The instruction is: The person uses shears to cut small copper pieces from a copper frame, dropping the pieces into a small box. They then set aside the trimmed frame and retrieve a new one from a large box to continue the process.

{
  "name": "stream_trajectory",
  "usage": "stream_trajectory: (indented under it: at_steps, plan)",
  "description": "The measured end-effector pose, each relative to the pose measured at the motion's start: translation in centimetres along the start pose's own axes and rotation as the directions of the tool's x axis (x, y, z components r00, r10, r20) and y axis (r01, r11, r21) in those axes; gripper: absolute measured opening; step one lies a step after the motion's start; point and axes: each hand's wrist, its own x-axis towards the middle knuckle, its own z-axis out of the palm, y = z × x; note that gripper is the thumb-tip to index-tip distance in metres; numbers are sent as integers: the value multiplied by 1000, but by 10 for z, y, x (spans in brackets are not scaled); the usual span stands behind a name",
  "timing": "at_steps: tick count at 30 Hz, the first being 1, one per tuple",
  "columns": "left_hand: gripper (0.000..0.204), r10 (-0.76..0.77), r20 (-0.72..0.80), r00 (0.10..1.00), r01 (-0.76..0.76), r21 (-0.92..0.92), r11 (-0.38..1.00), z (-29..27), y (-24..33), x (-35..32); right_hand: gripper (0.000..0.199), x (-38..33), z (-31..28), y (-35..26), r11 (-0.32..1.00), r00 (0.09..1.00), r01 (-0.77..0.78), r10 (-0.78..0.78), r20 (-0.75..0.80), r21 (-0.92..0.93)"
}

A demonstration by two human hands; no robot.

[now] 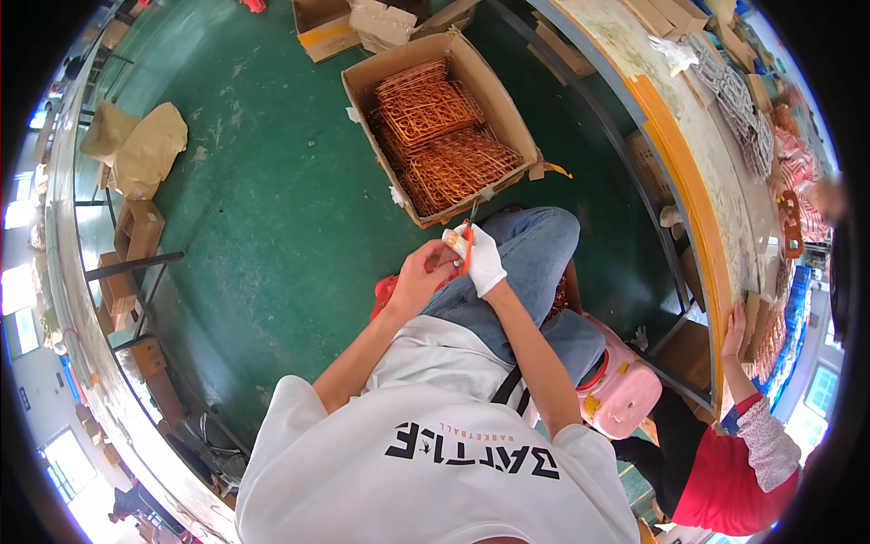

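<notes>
open floor (272, 208) left, carton (507, 118) (full) ahead

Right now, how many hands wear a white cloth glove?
1: the right hand wears a white cloth glove, gripping orange-handled scissors over the lap. The left hand is bare.

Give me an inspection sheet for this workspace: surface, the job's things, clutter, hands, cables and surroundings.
Surface: green floor, scuffed.
Job's things: open cardboard box of orange wire pieces; orange-handled cutters.
Clutter: crumpled brown paper, small cartons, pink stool.
Hands: bare left hand pinches a small part; white-gloved right hand holds the cutters.
Cables: nothing seen.
Surroundings: long workbench at right, another person's hand on its edge.
</notes>
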Motion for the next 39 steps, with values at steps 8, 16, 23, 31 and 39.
stream_trajectory:
  at_steps: [8,16,23,31,39]
  plan:
    - [23,-65,112,992,66,-1,998,-6,-2,8,17,-6,6,-15,998,991,64,-63,-119,7]
    - [25,-183,79,980,172,125,977,-7,9,15,20,0,-2,0,943,914,223,-290,-284,-246]
    - [23,-86,-63,994,98,218,971,-2,20,14,27,-8,-3,-9,800,887,133,-360,-291,-586]
    - [21,-105,38,994,101,93,991,-9,11,27,23,-15,-3,-15,757,897,127,-364,-251,-641]
    - [22,-292,119,949,312,-210,927,-8,29,25,11,-15,-7,-8,744,903,108,-351,-248,-660]
